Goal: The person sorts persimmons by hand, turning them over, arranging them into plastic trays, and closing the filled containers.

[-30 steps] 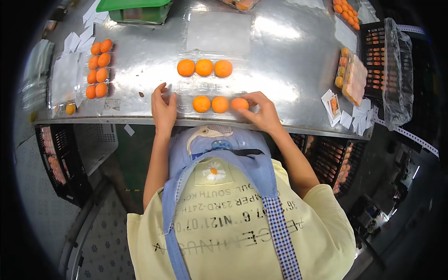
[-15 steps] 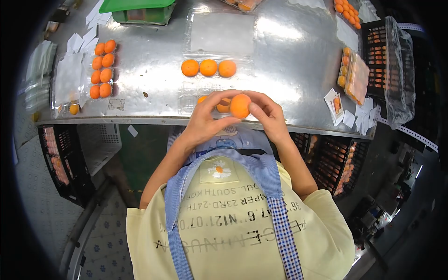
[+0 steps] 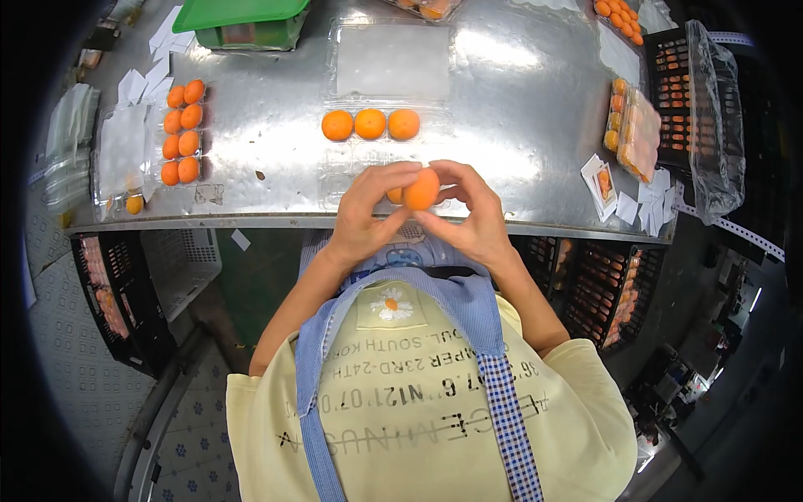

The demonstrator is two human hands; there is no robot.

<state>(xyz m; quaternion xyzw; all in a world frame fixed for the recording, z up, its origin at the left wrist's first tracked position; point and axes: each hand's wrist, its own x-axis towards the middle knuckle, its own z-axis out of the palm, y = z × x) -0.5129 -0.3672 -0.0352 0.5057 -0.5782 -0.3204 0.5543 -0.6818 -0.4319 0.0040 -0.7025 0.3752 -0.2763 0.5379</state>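
Note:
A mandarin orange (image 3: 421, 189) is held up between both hands, just above the table's near edge. My left hand (image 3: 364, 209) closes on its left side, with fingers over the top and the thumb below. My right hand (image 3: 473, 213) grips it from the right with thumb and fingers. Part of another mandarin (image 3: 395, 195) shows behind the held one; whether it lies in the tray or in my left hand I cannot tell. Beyond my hands lies an open clear plastic tray (image 3: 368, 153), three mandarins (image 3: 370, 124) in its far row and a white sheet (image 3: 391, 60) on its lid.
Left on the metal table (image 3: 259, 109) is another tray filled with mandarins (image 3: 188, 143). A green-lidded box (image 3: 242, 12) stands at the back. Packed clamshells (image 3: 637, 134), paper slips (image 3: 627, 206) and a black crate (image 3: 669, 92) are at right. More crates (image 3: 598, 289) sit below the table.
My right fingers have shifted further around the held mandarin, and it has moved slightly left and turned. The view has shifted slightly. A mandarin visible behind my left hand earlier is now hidden.

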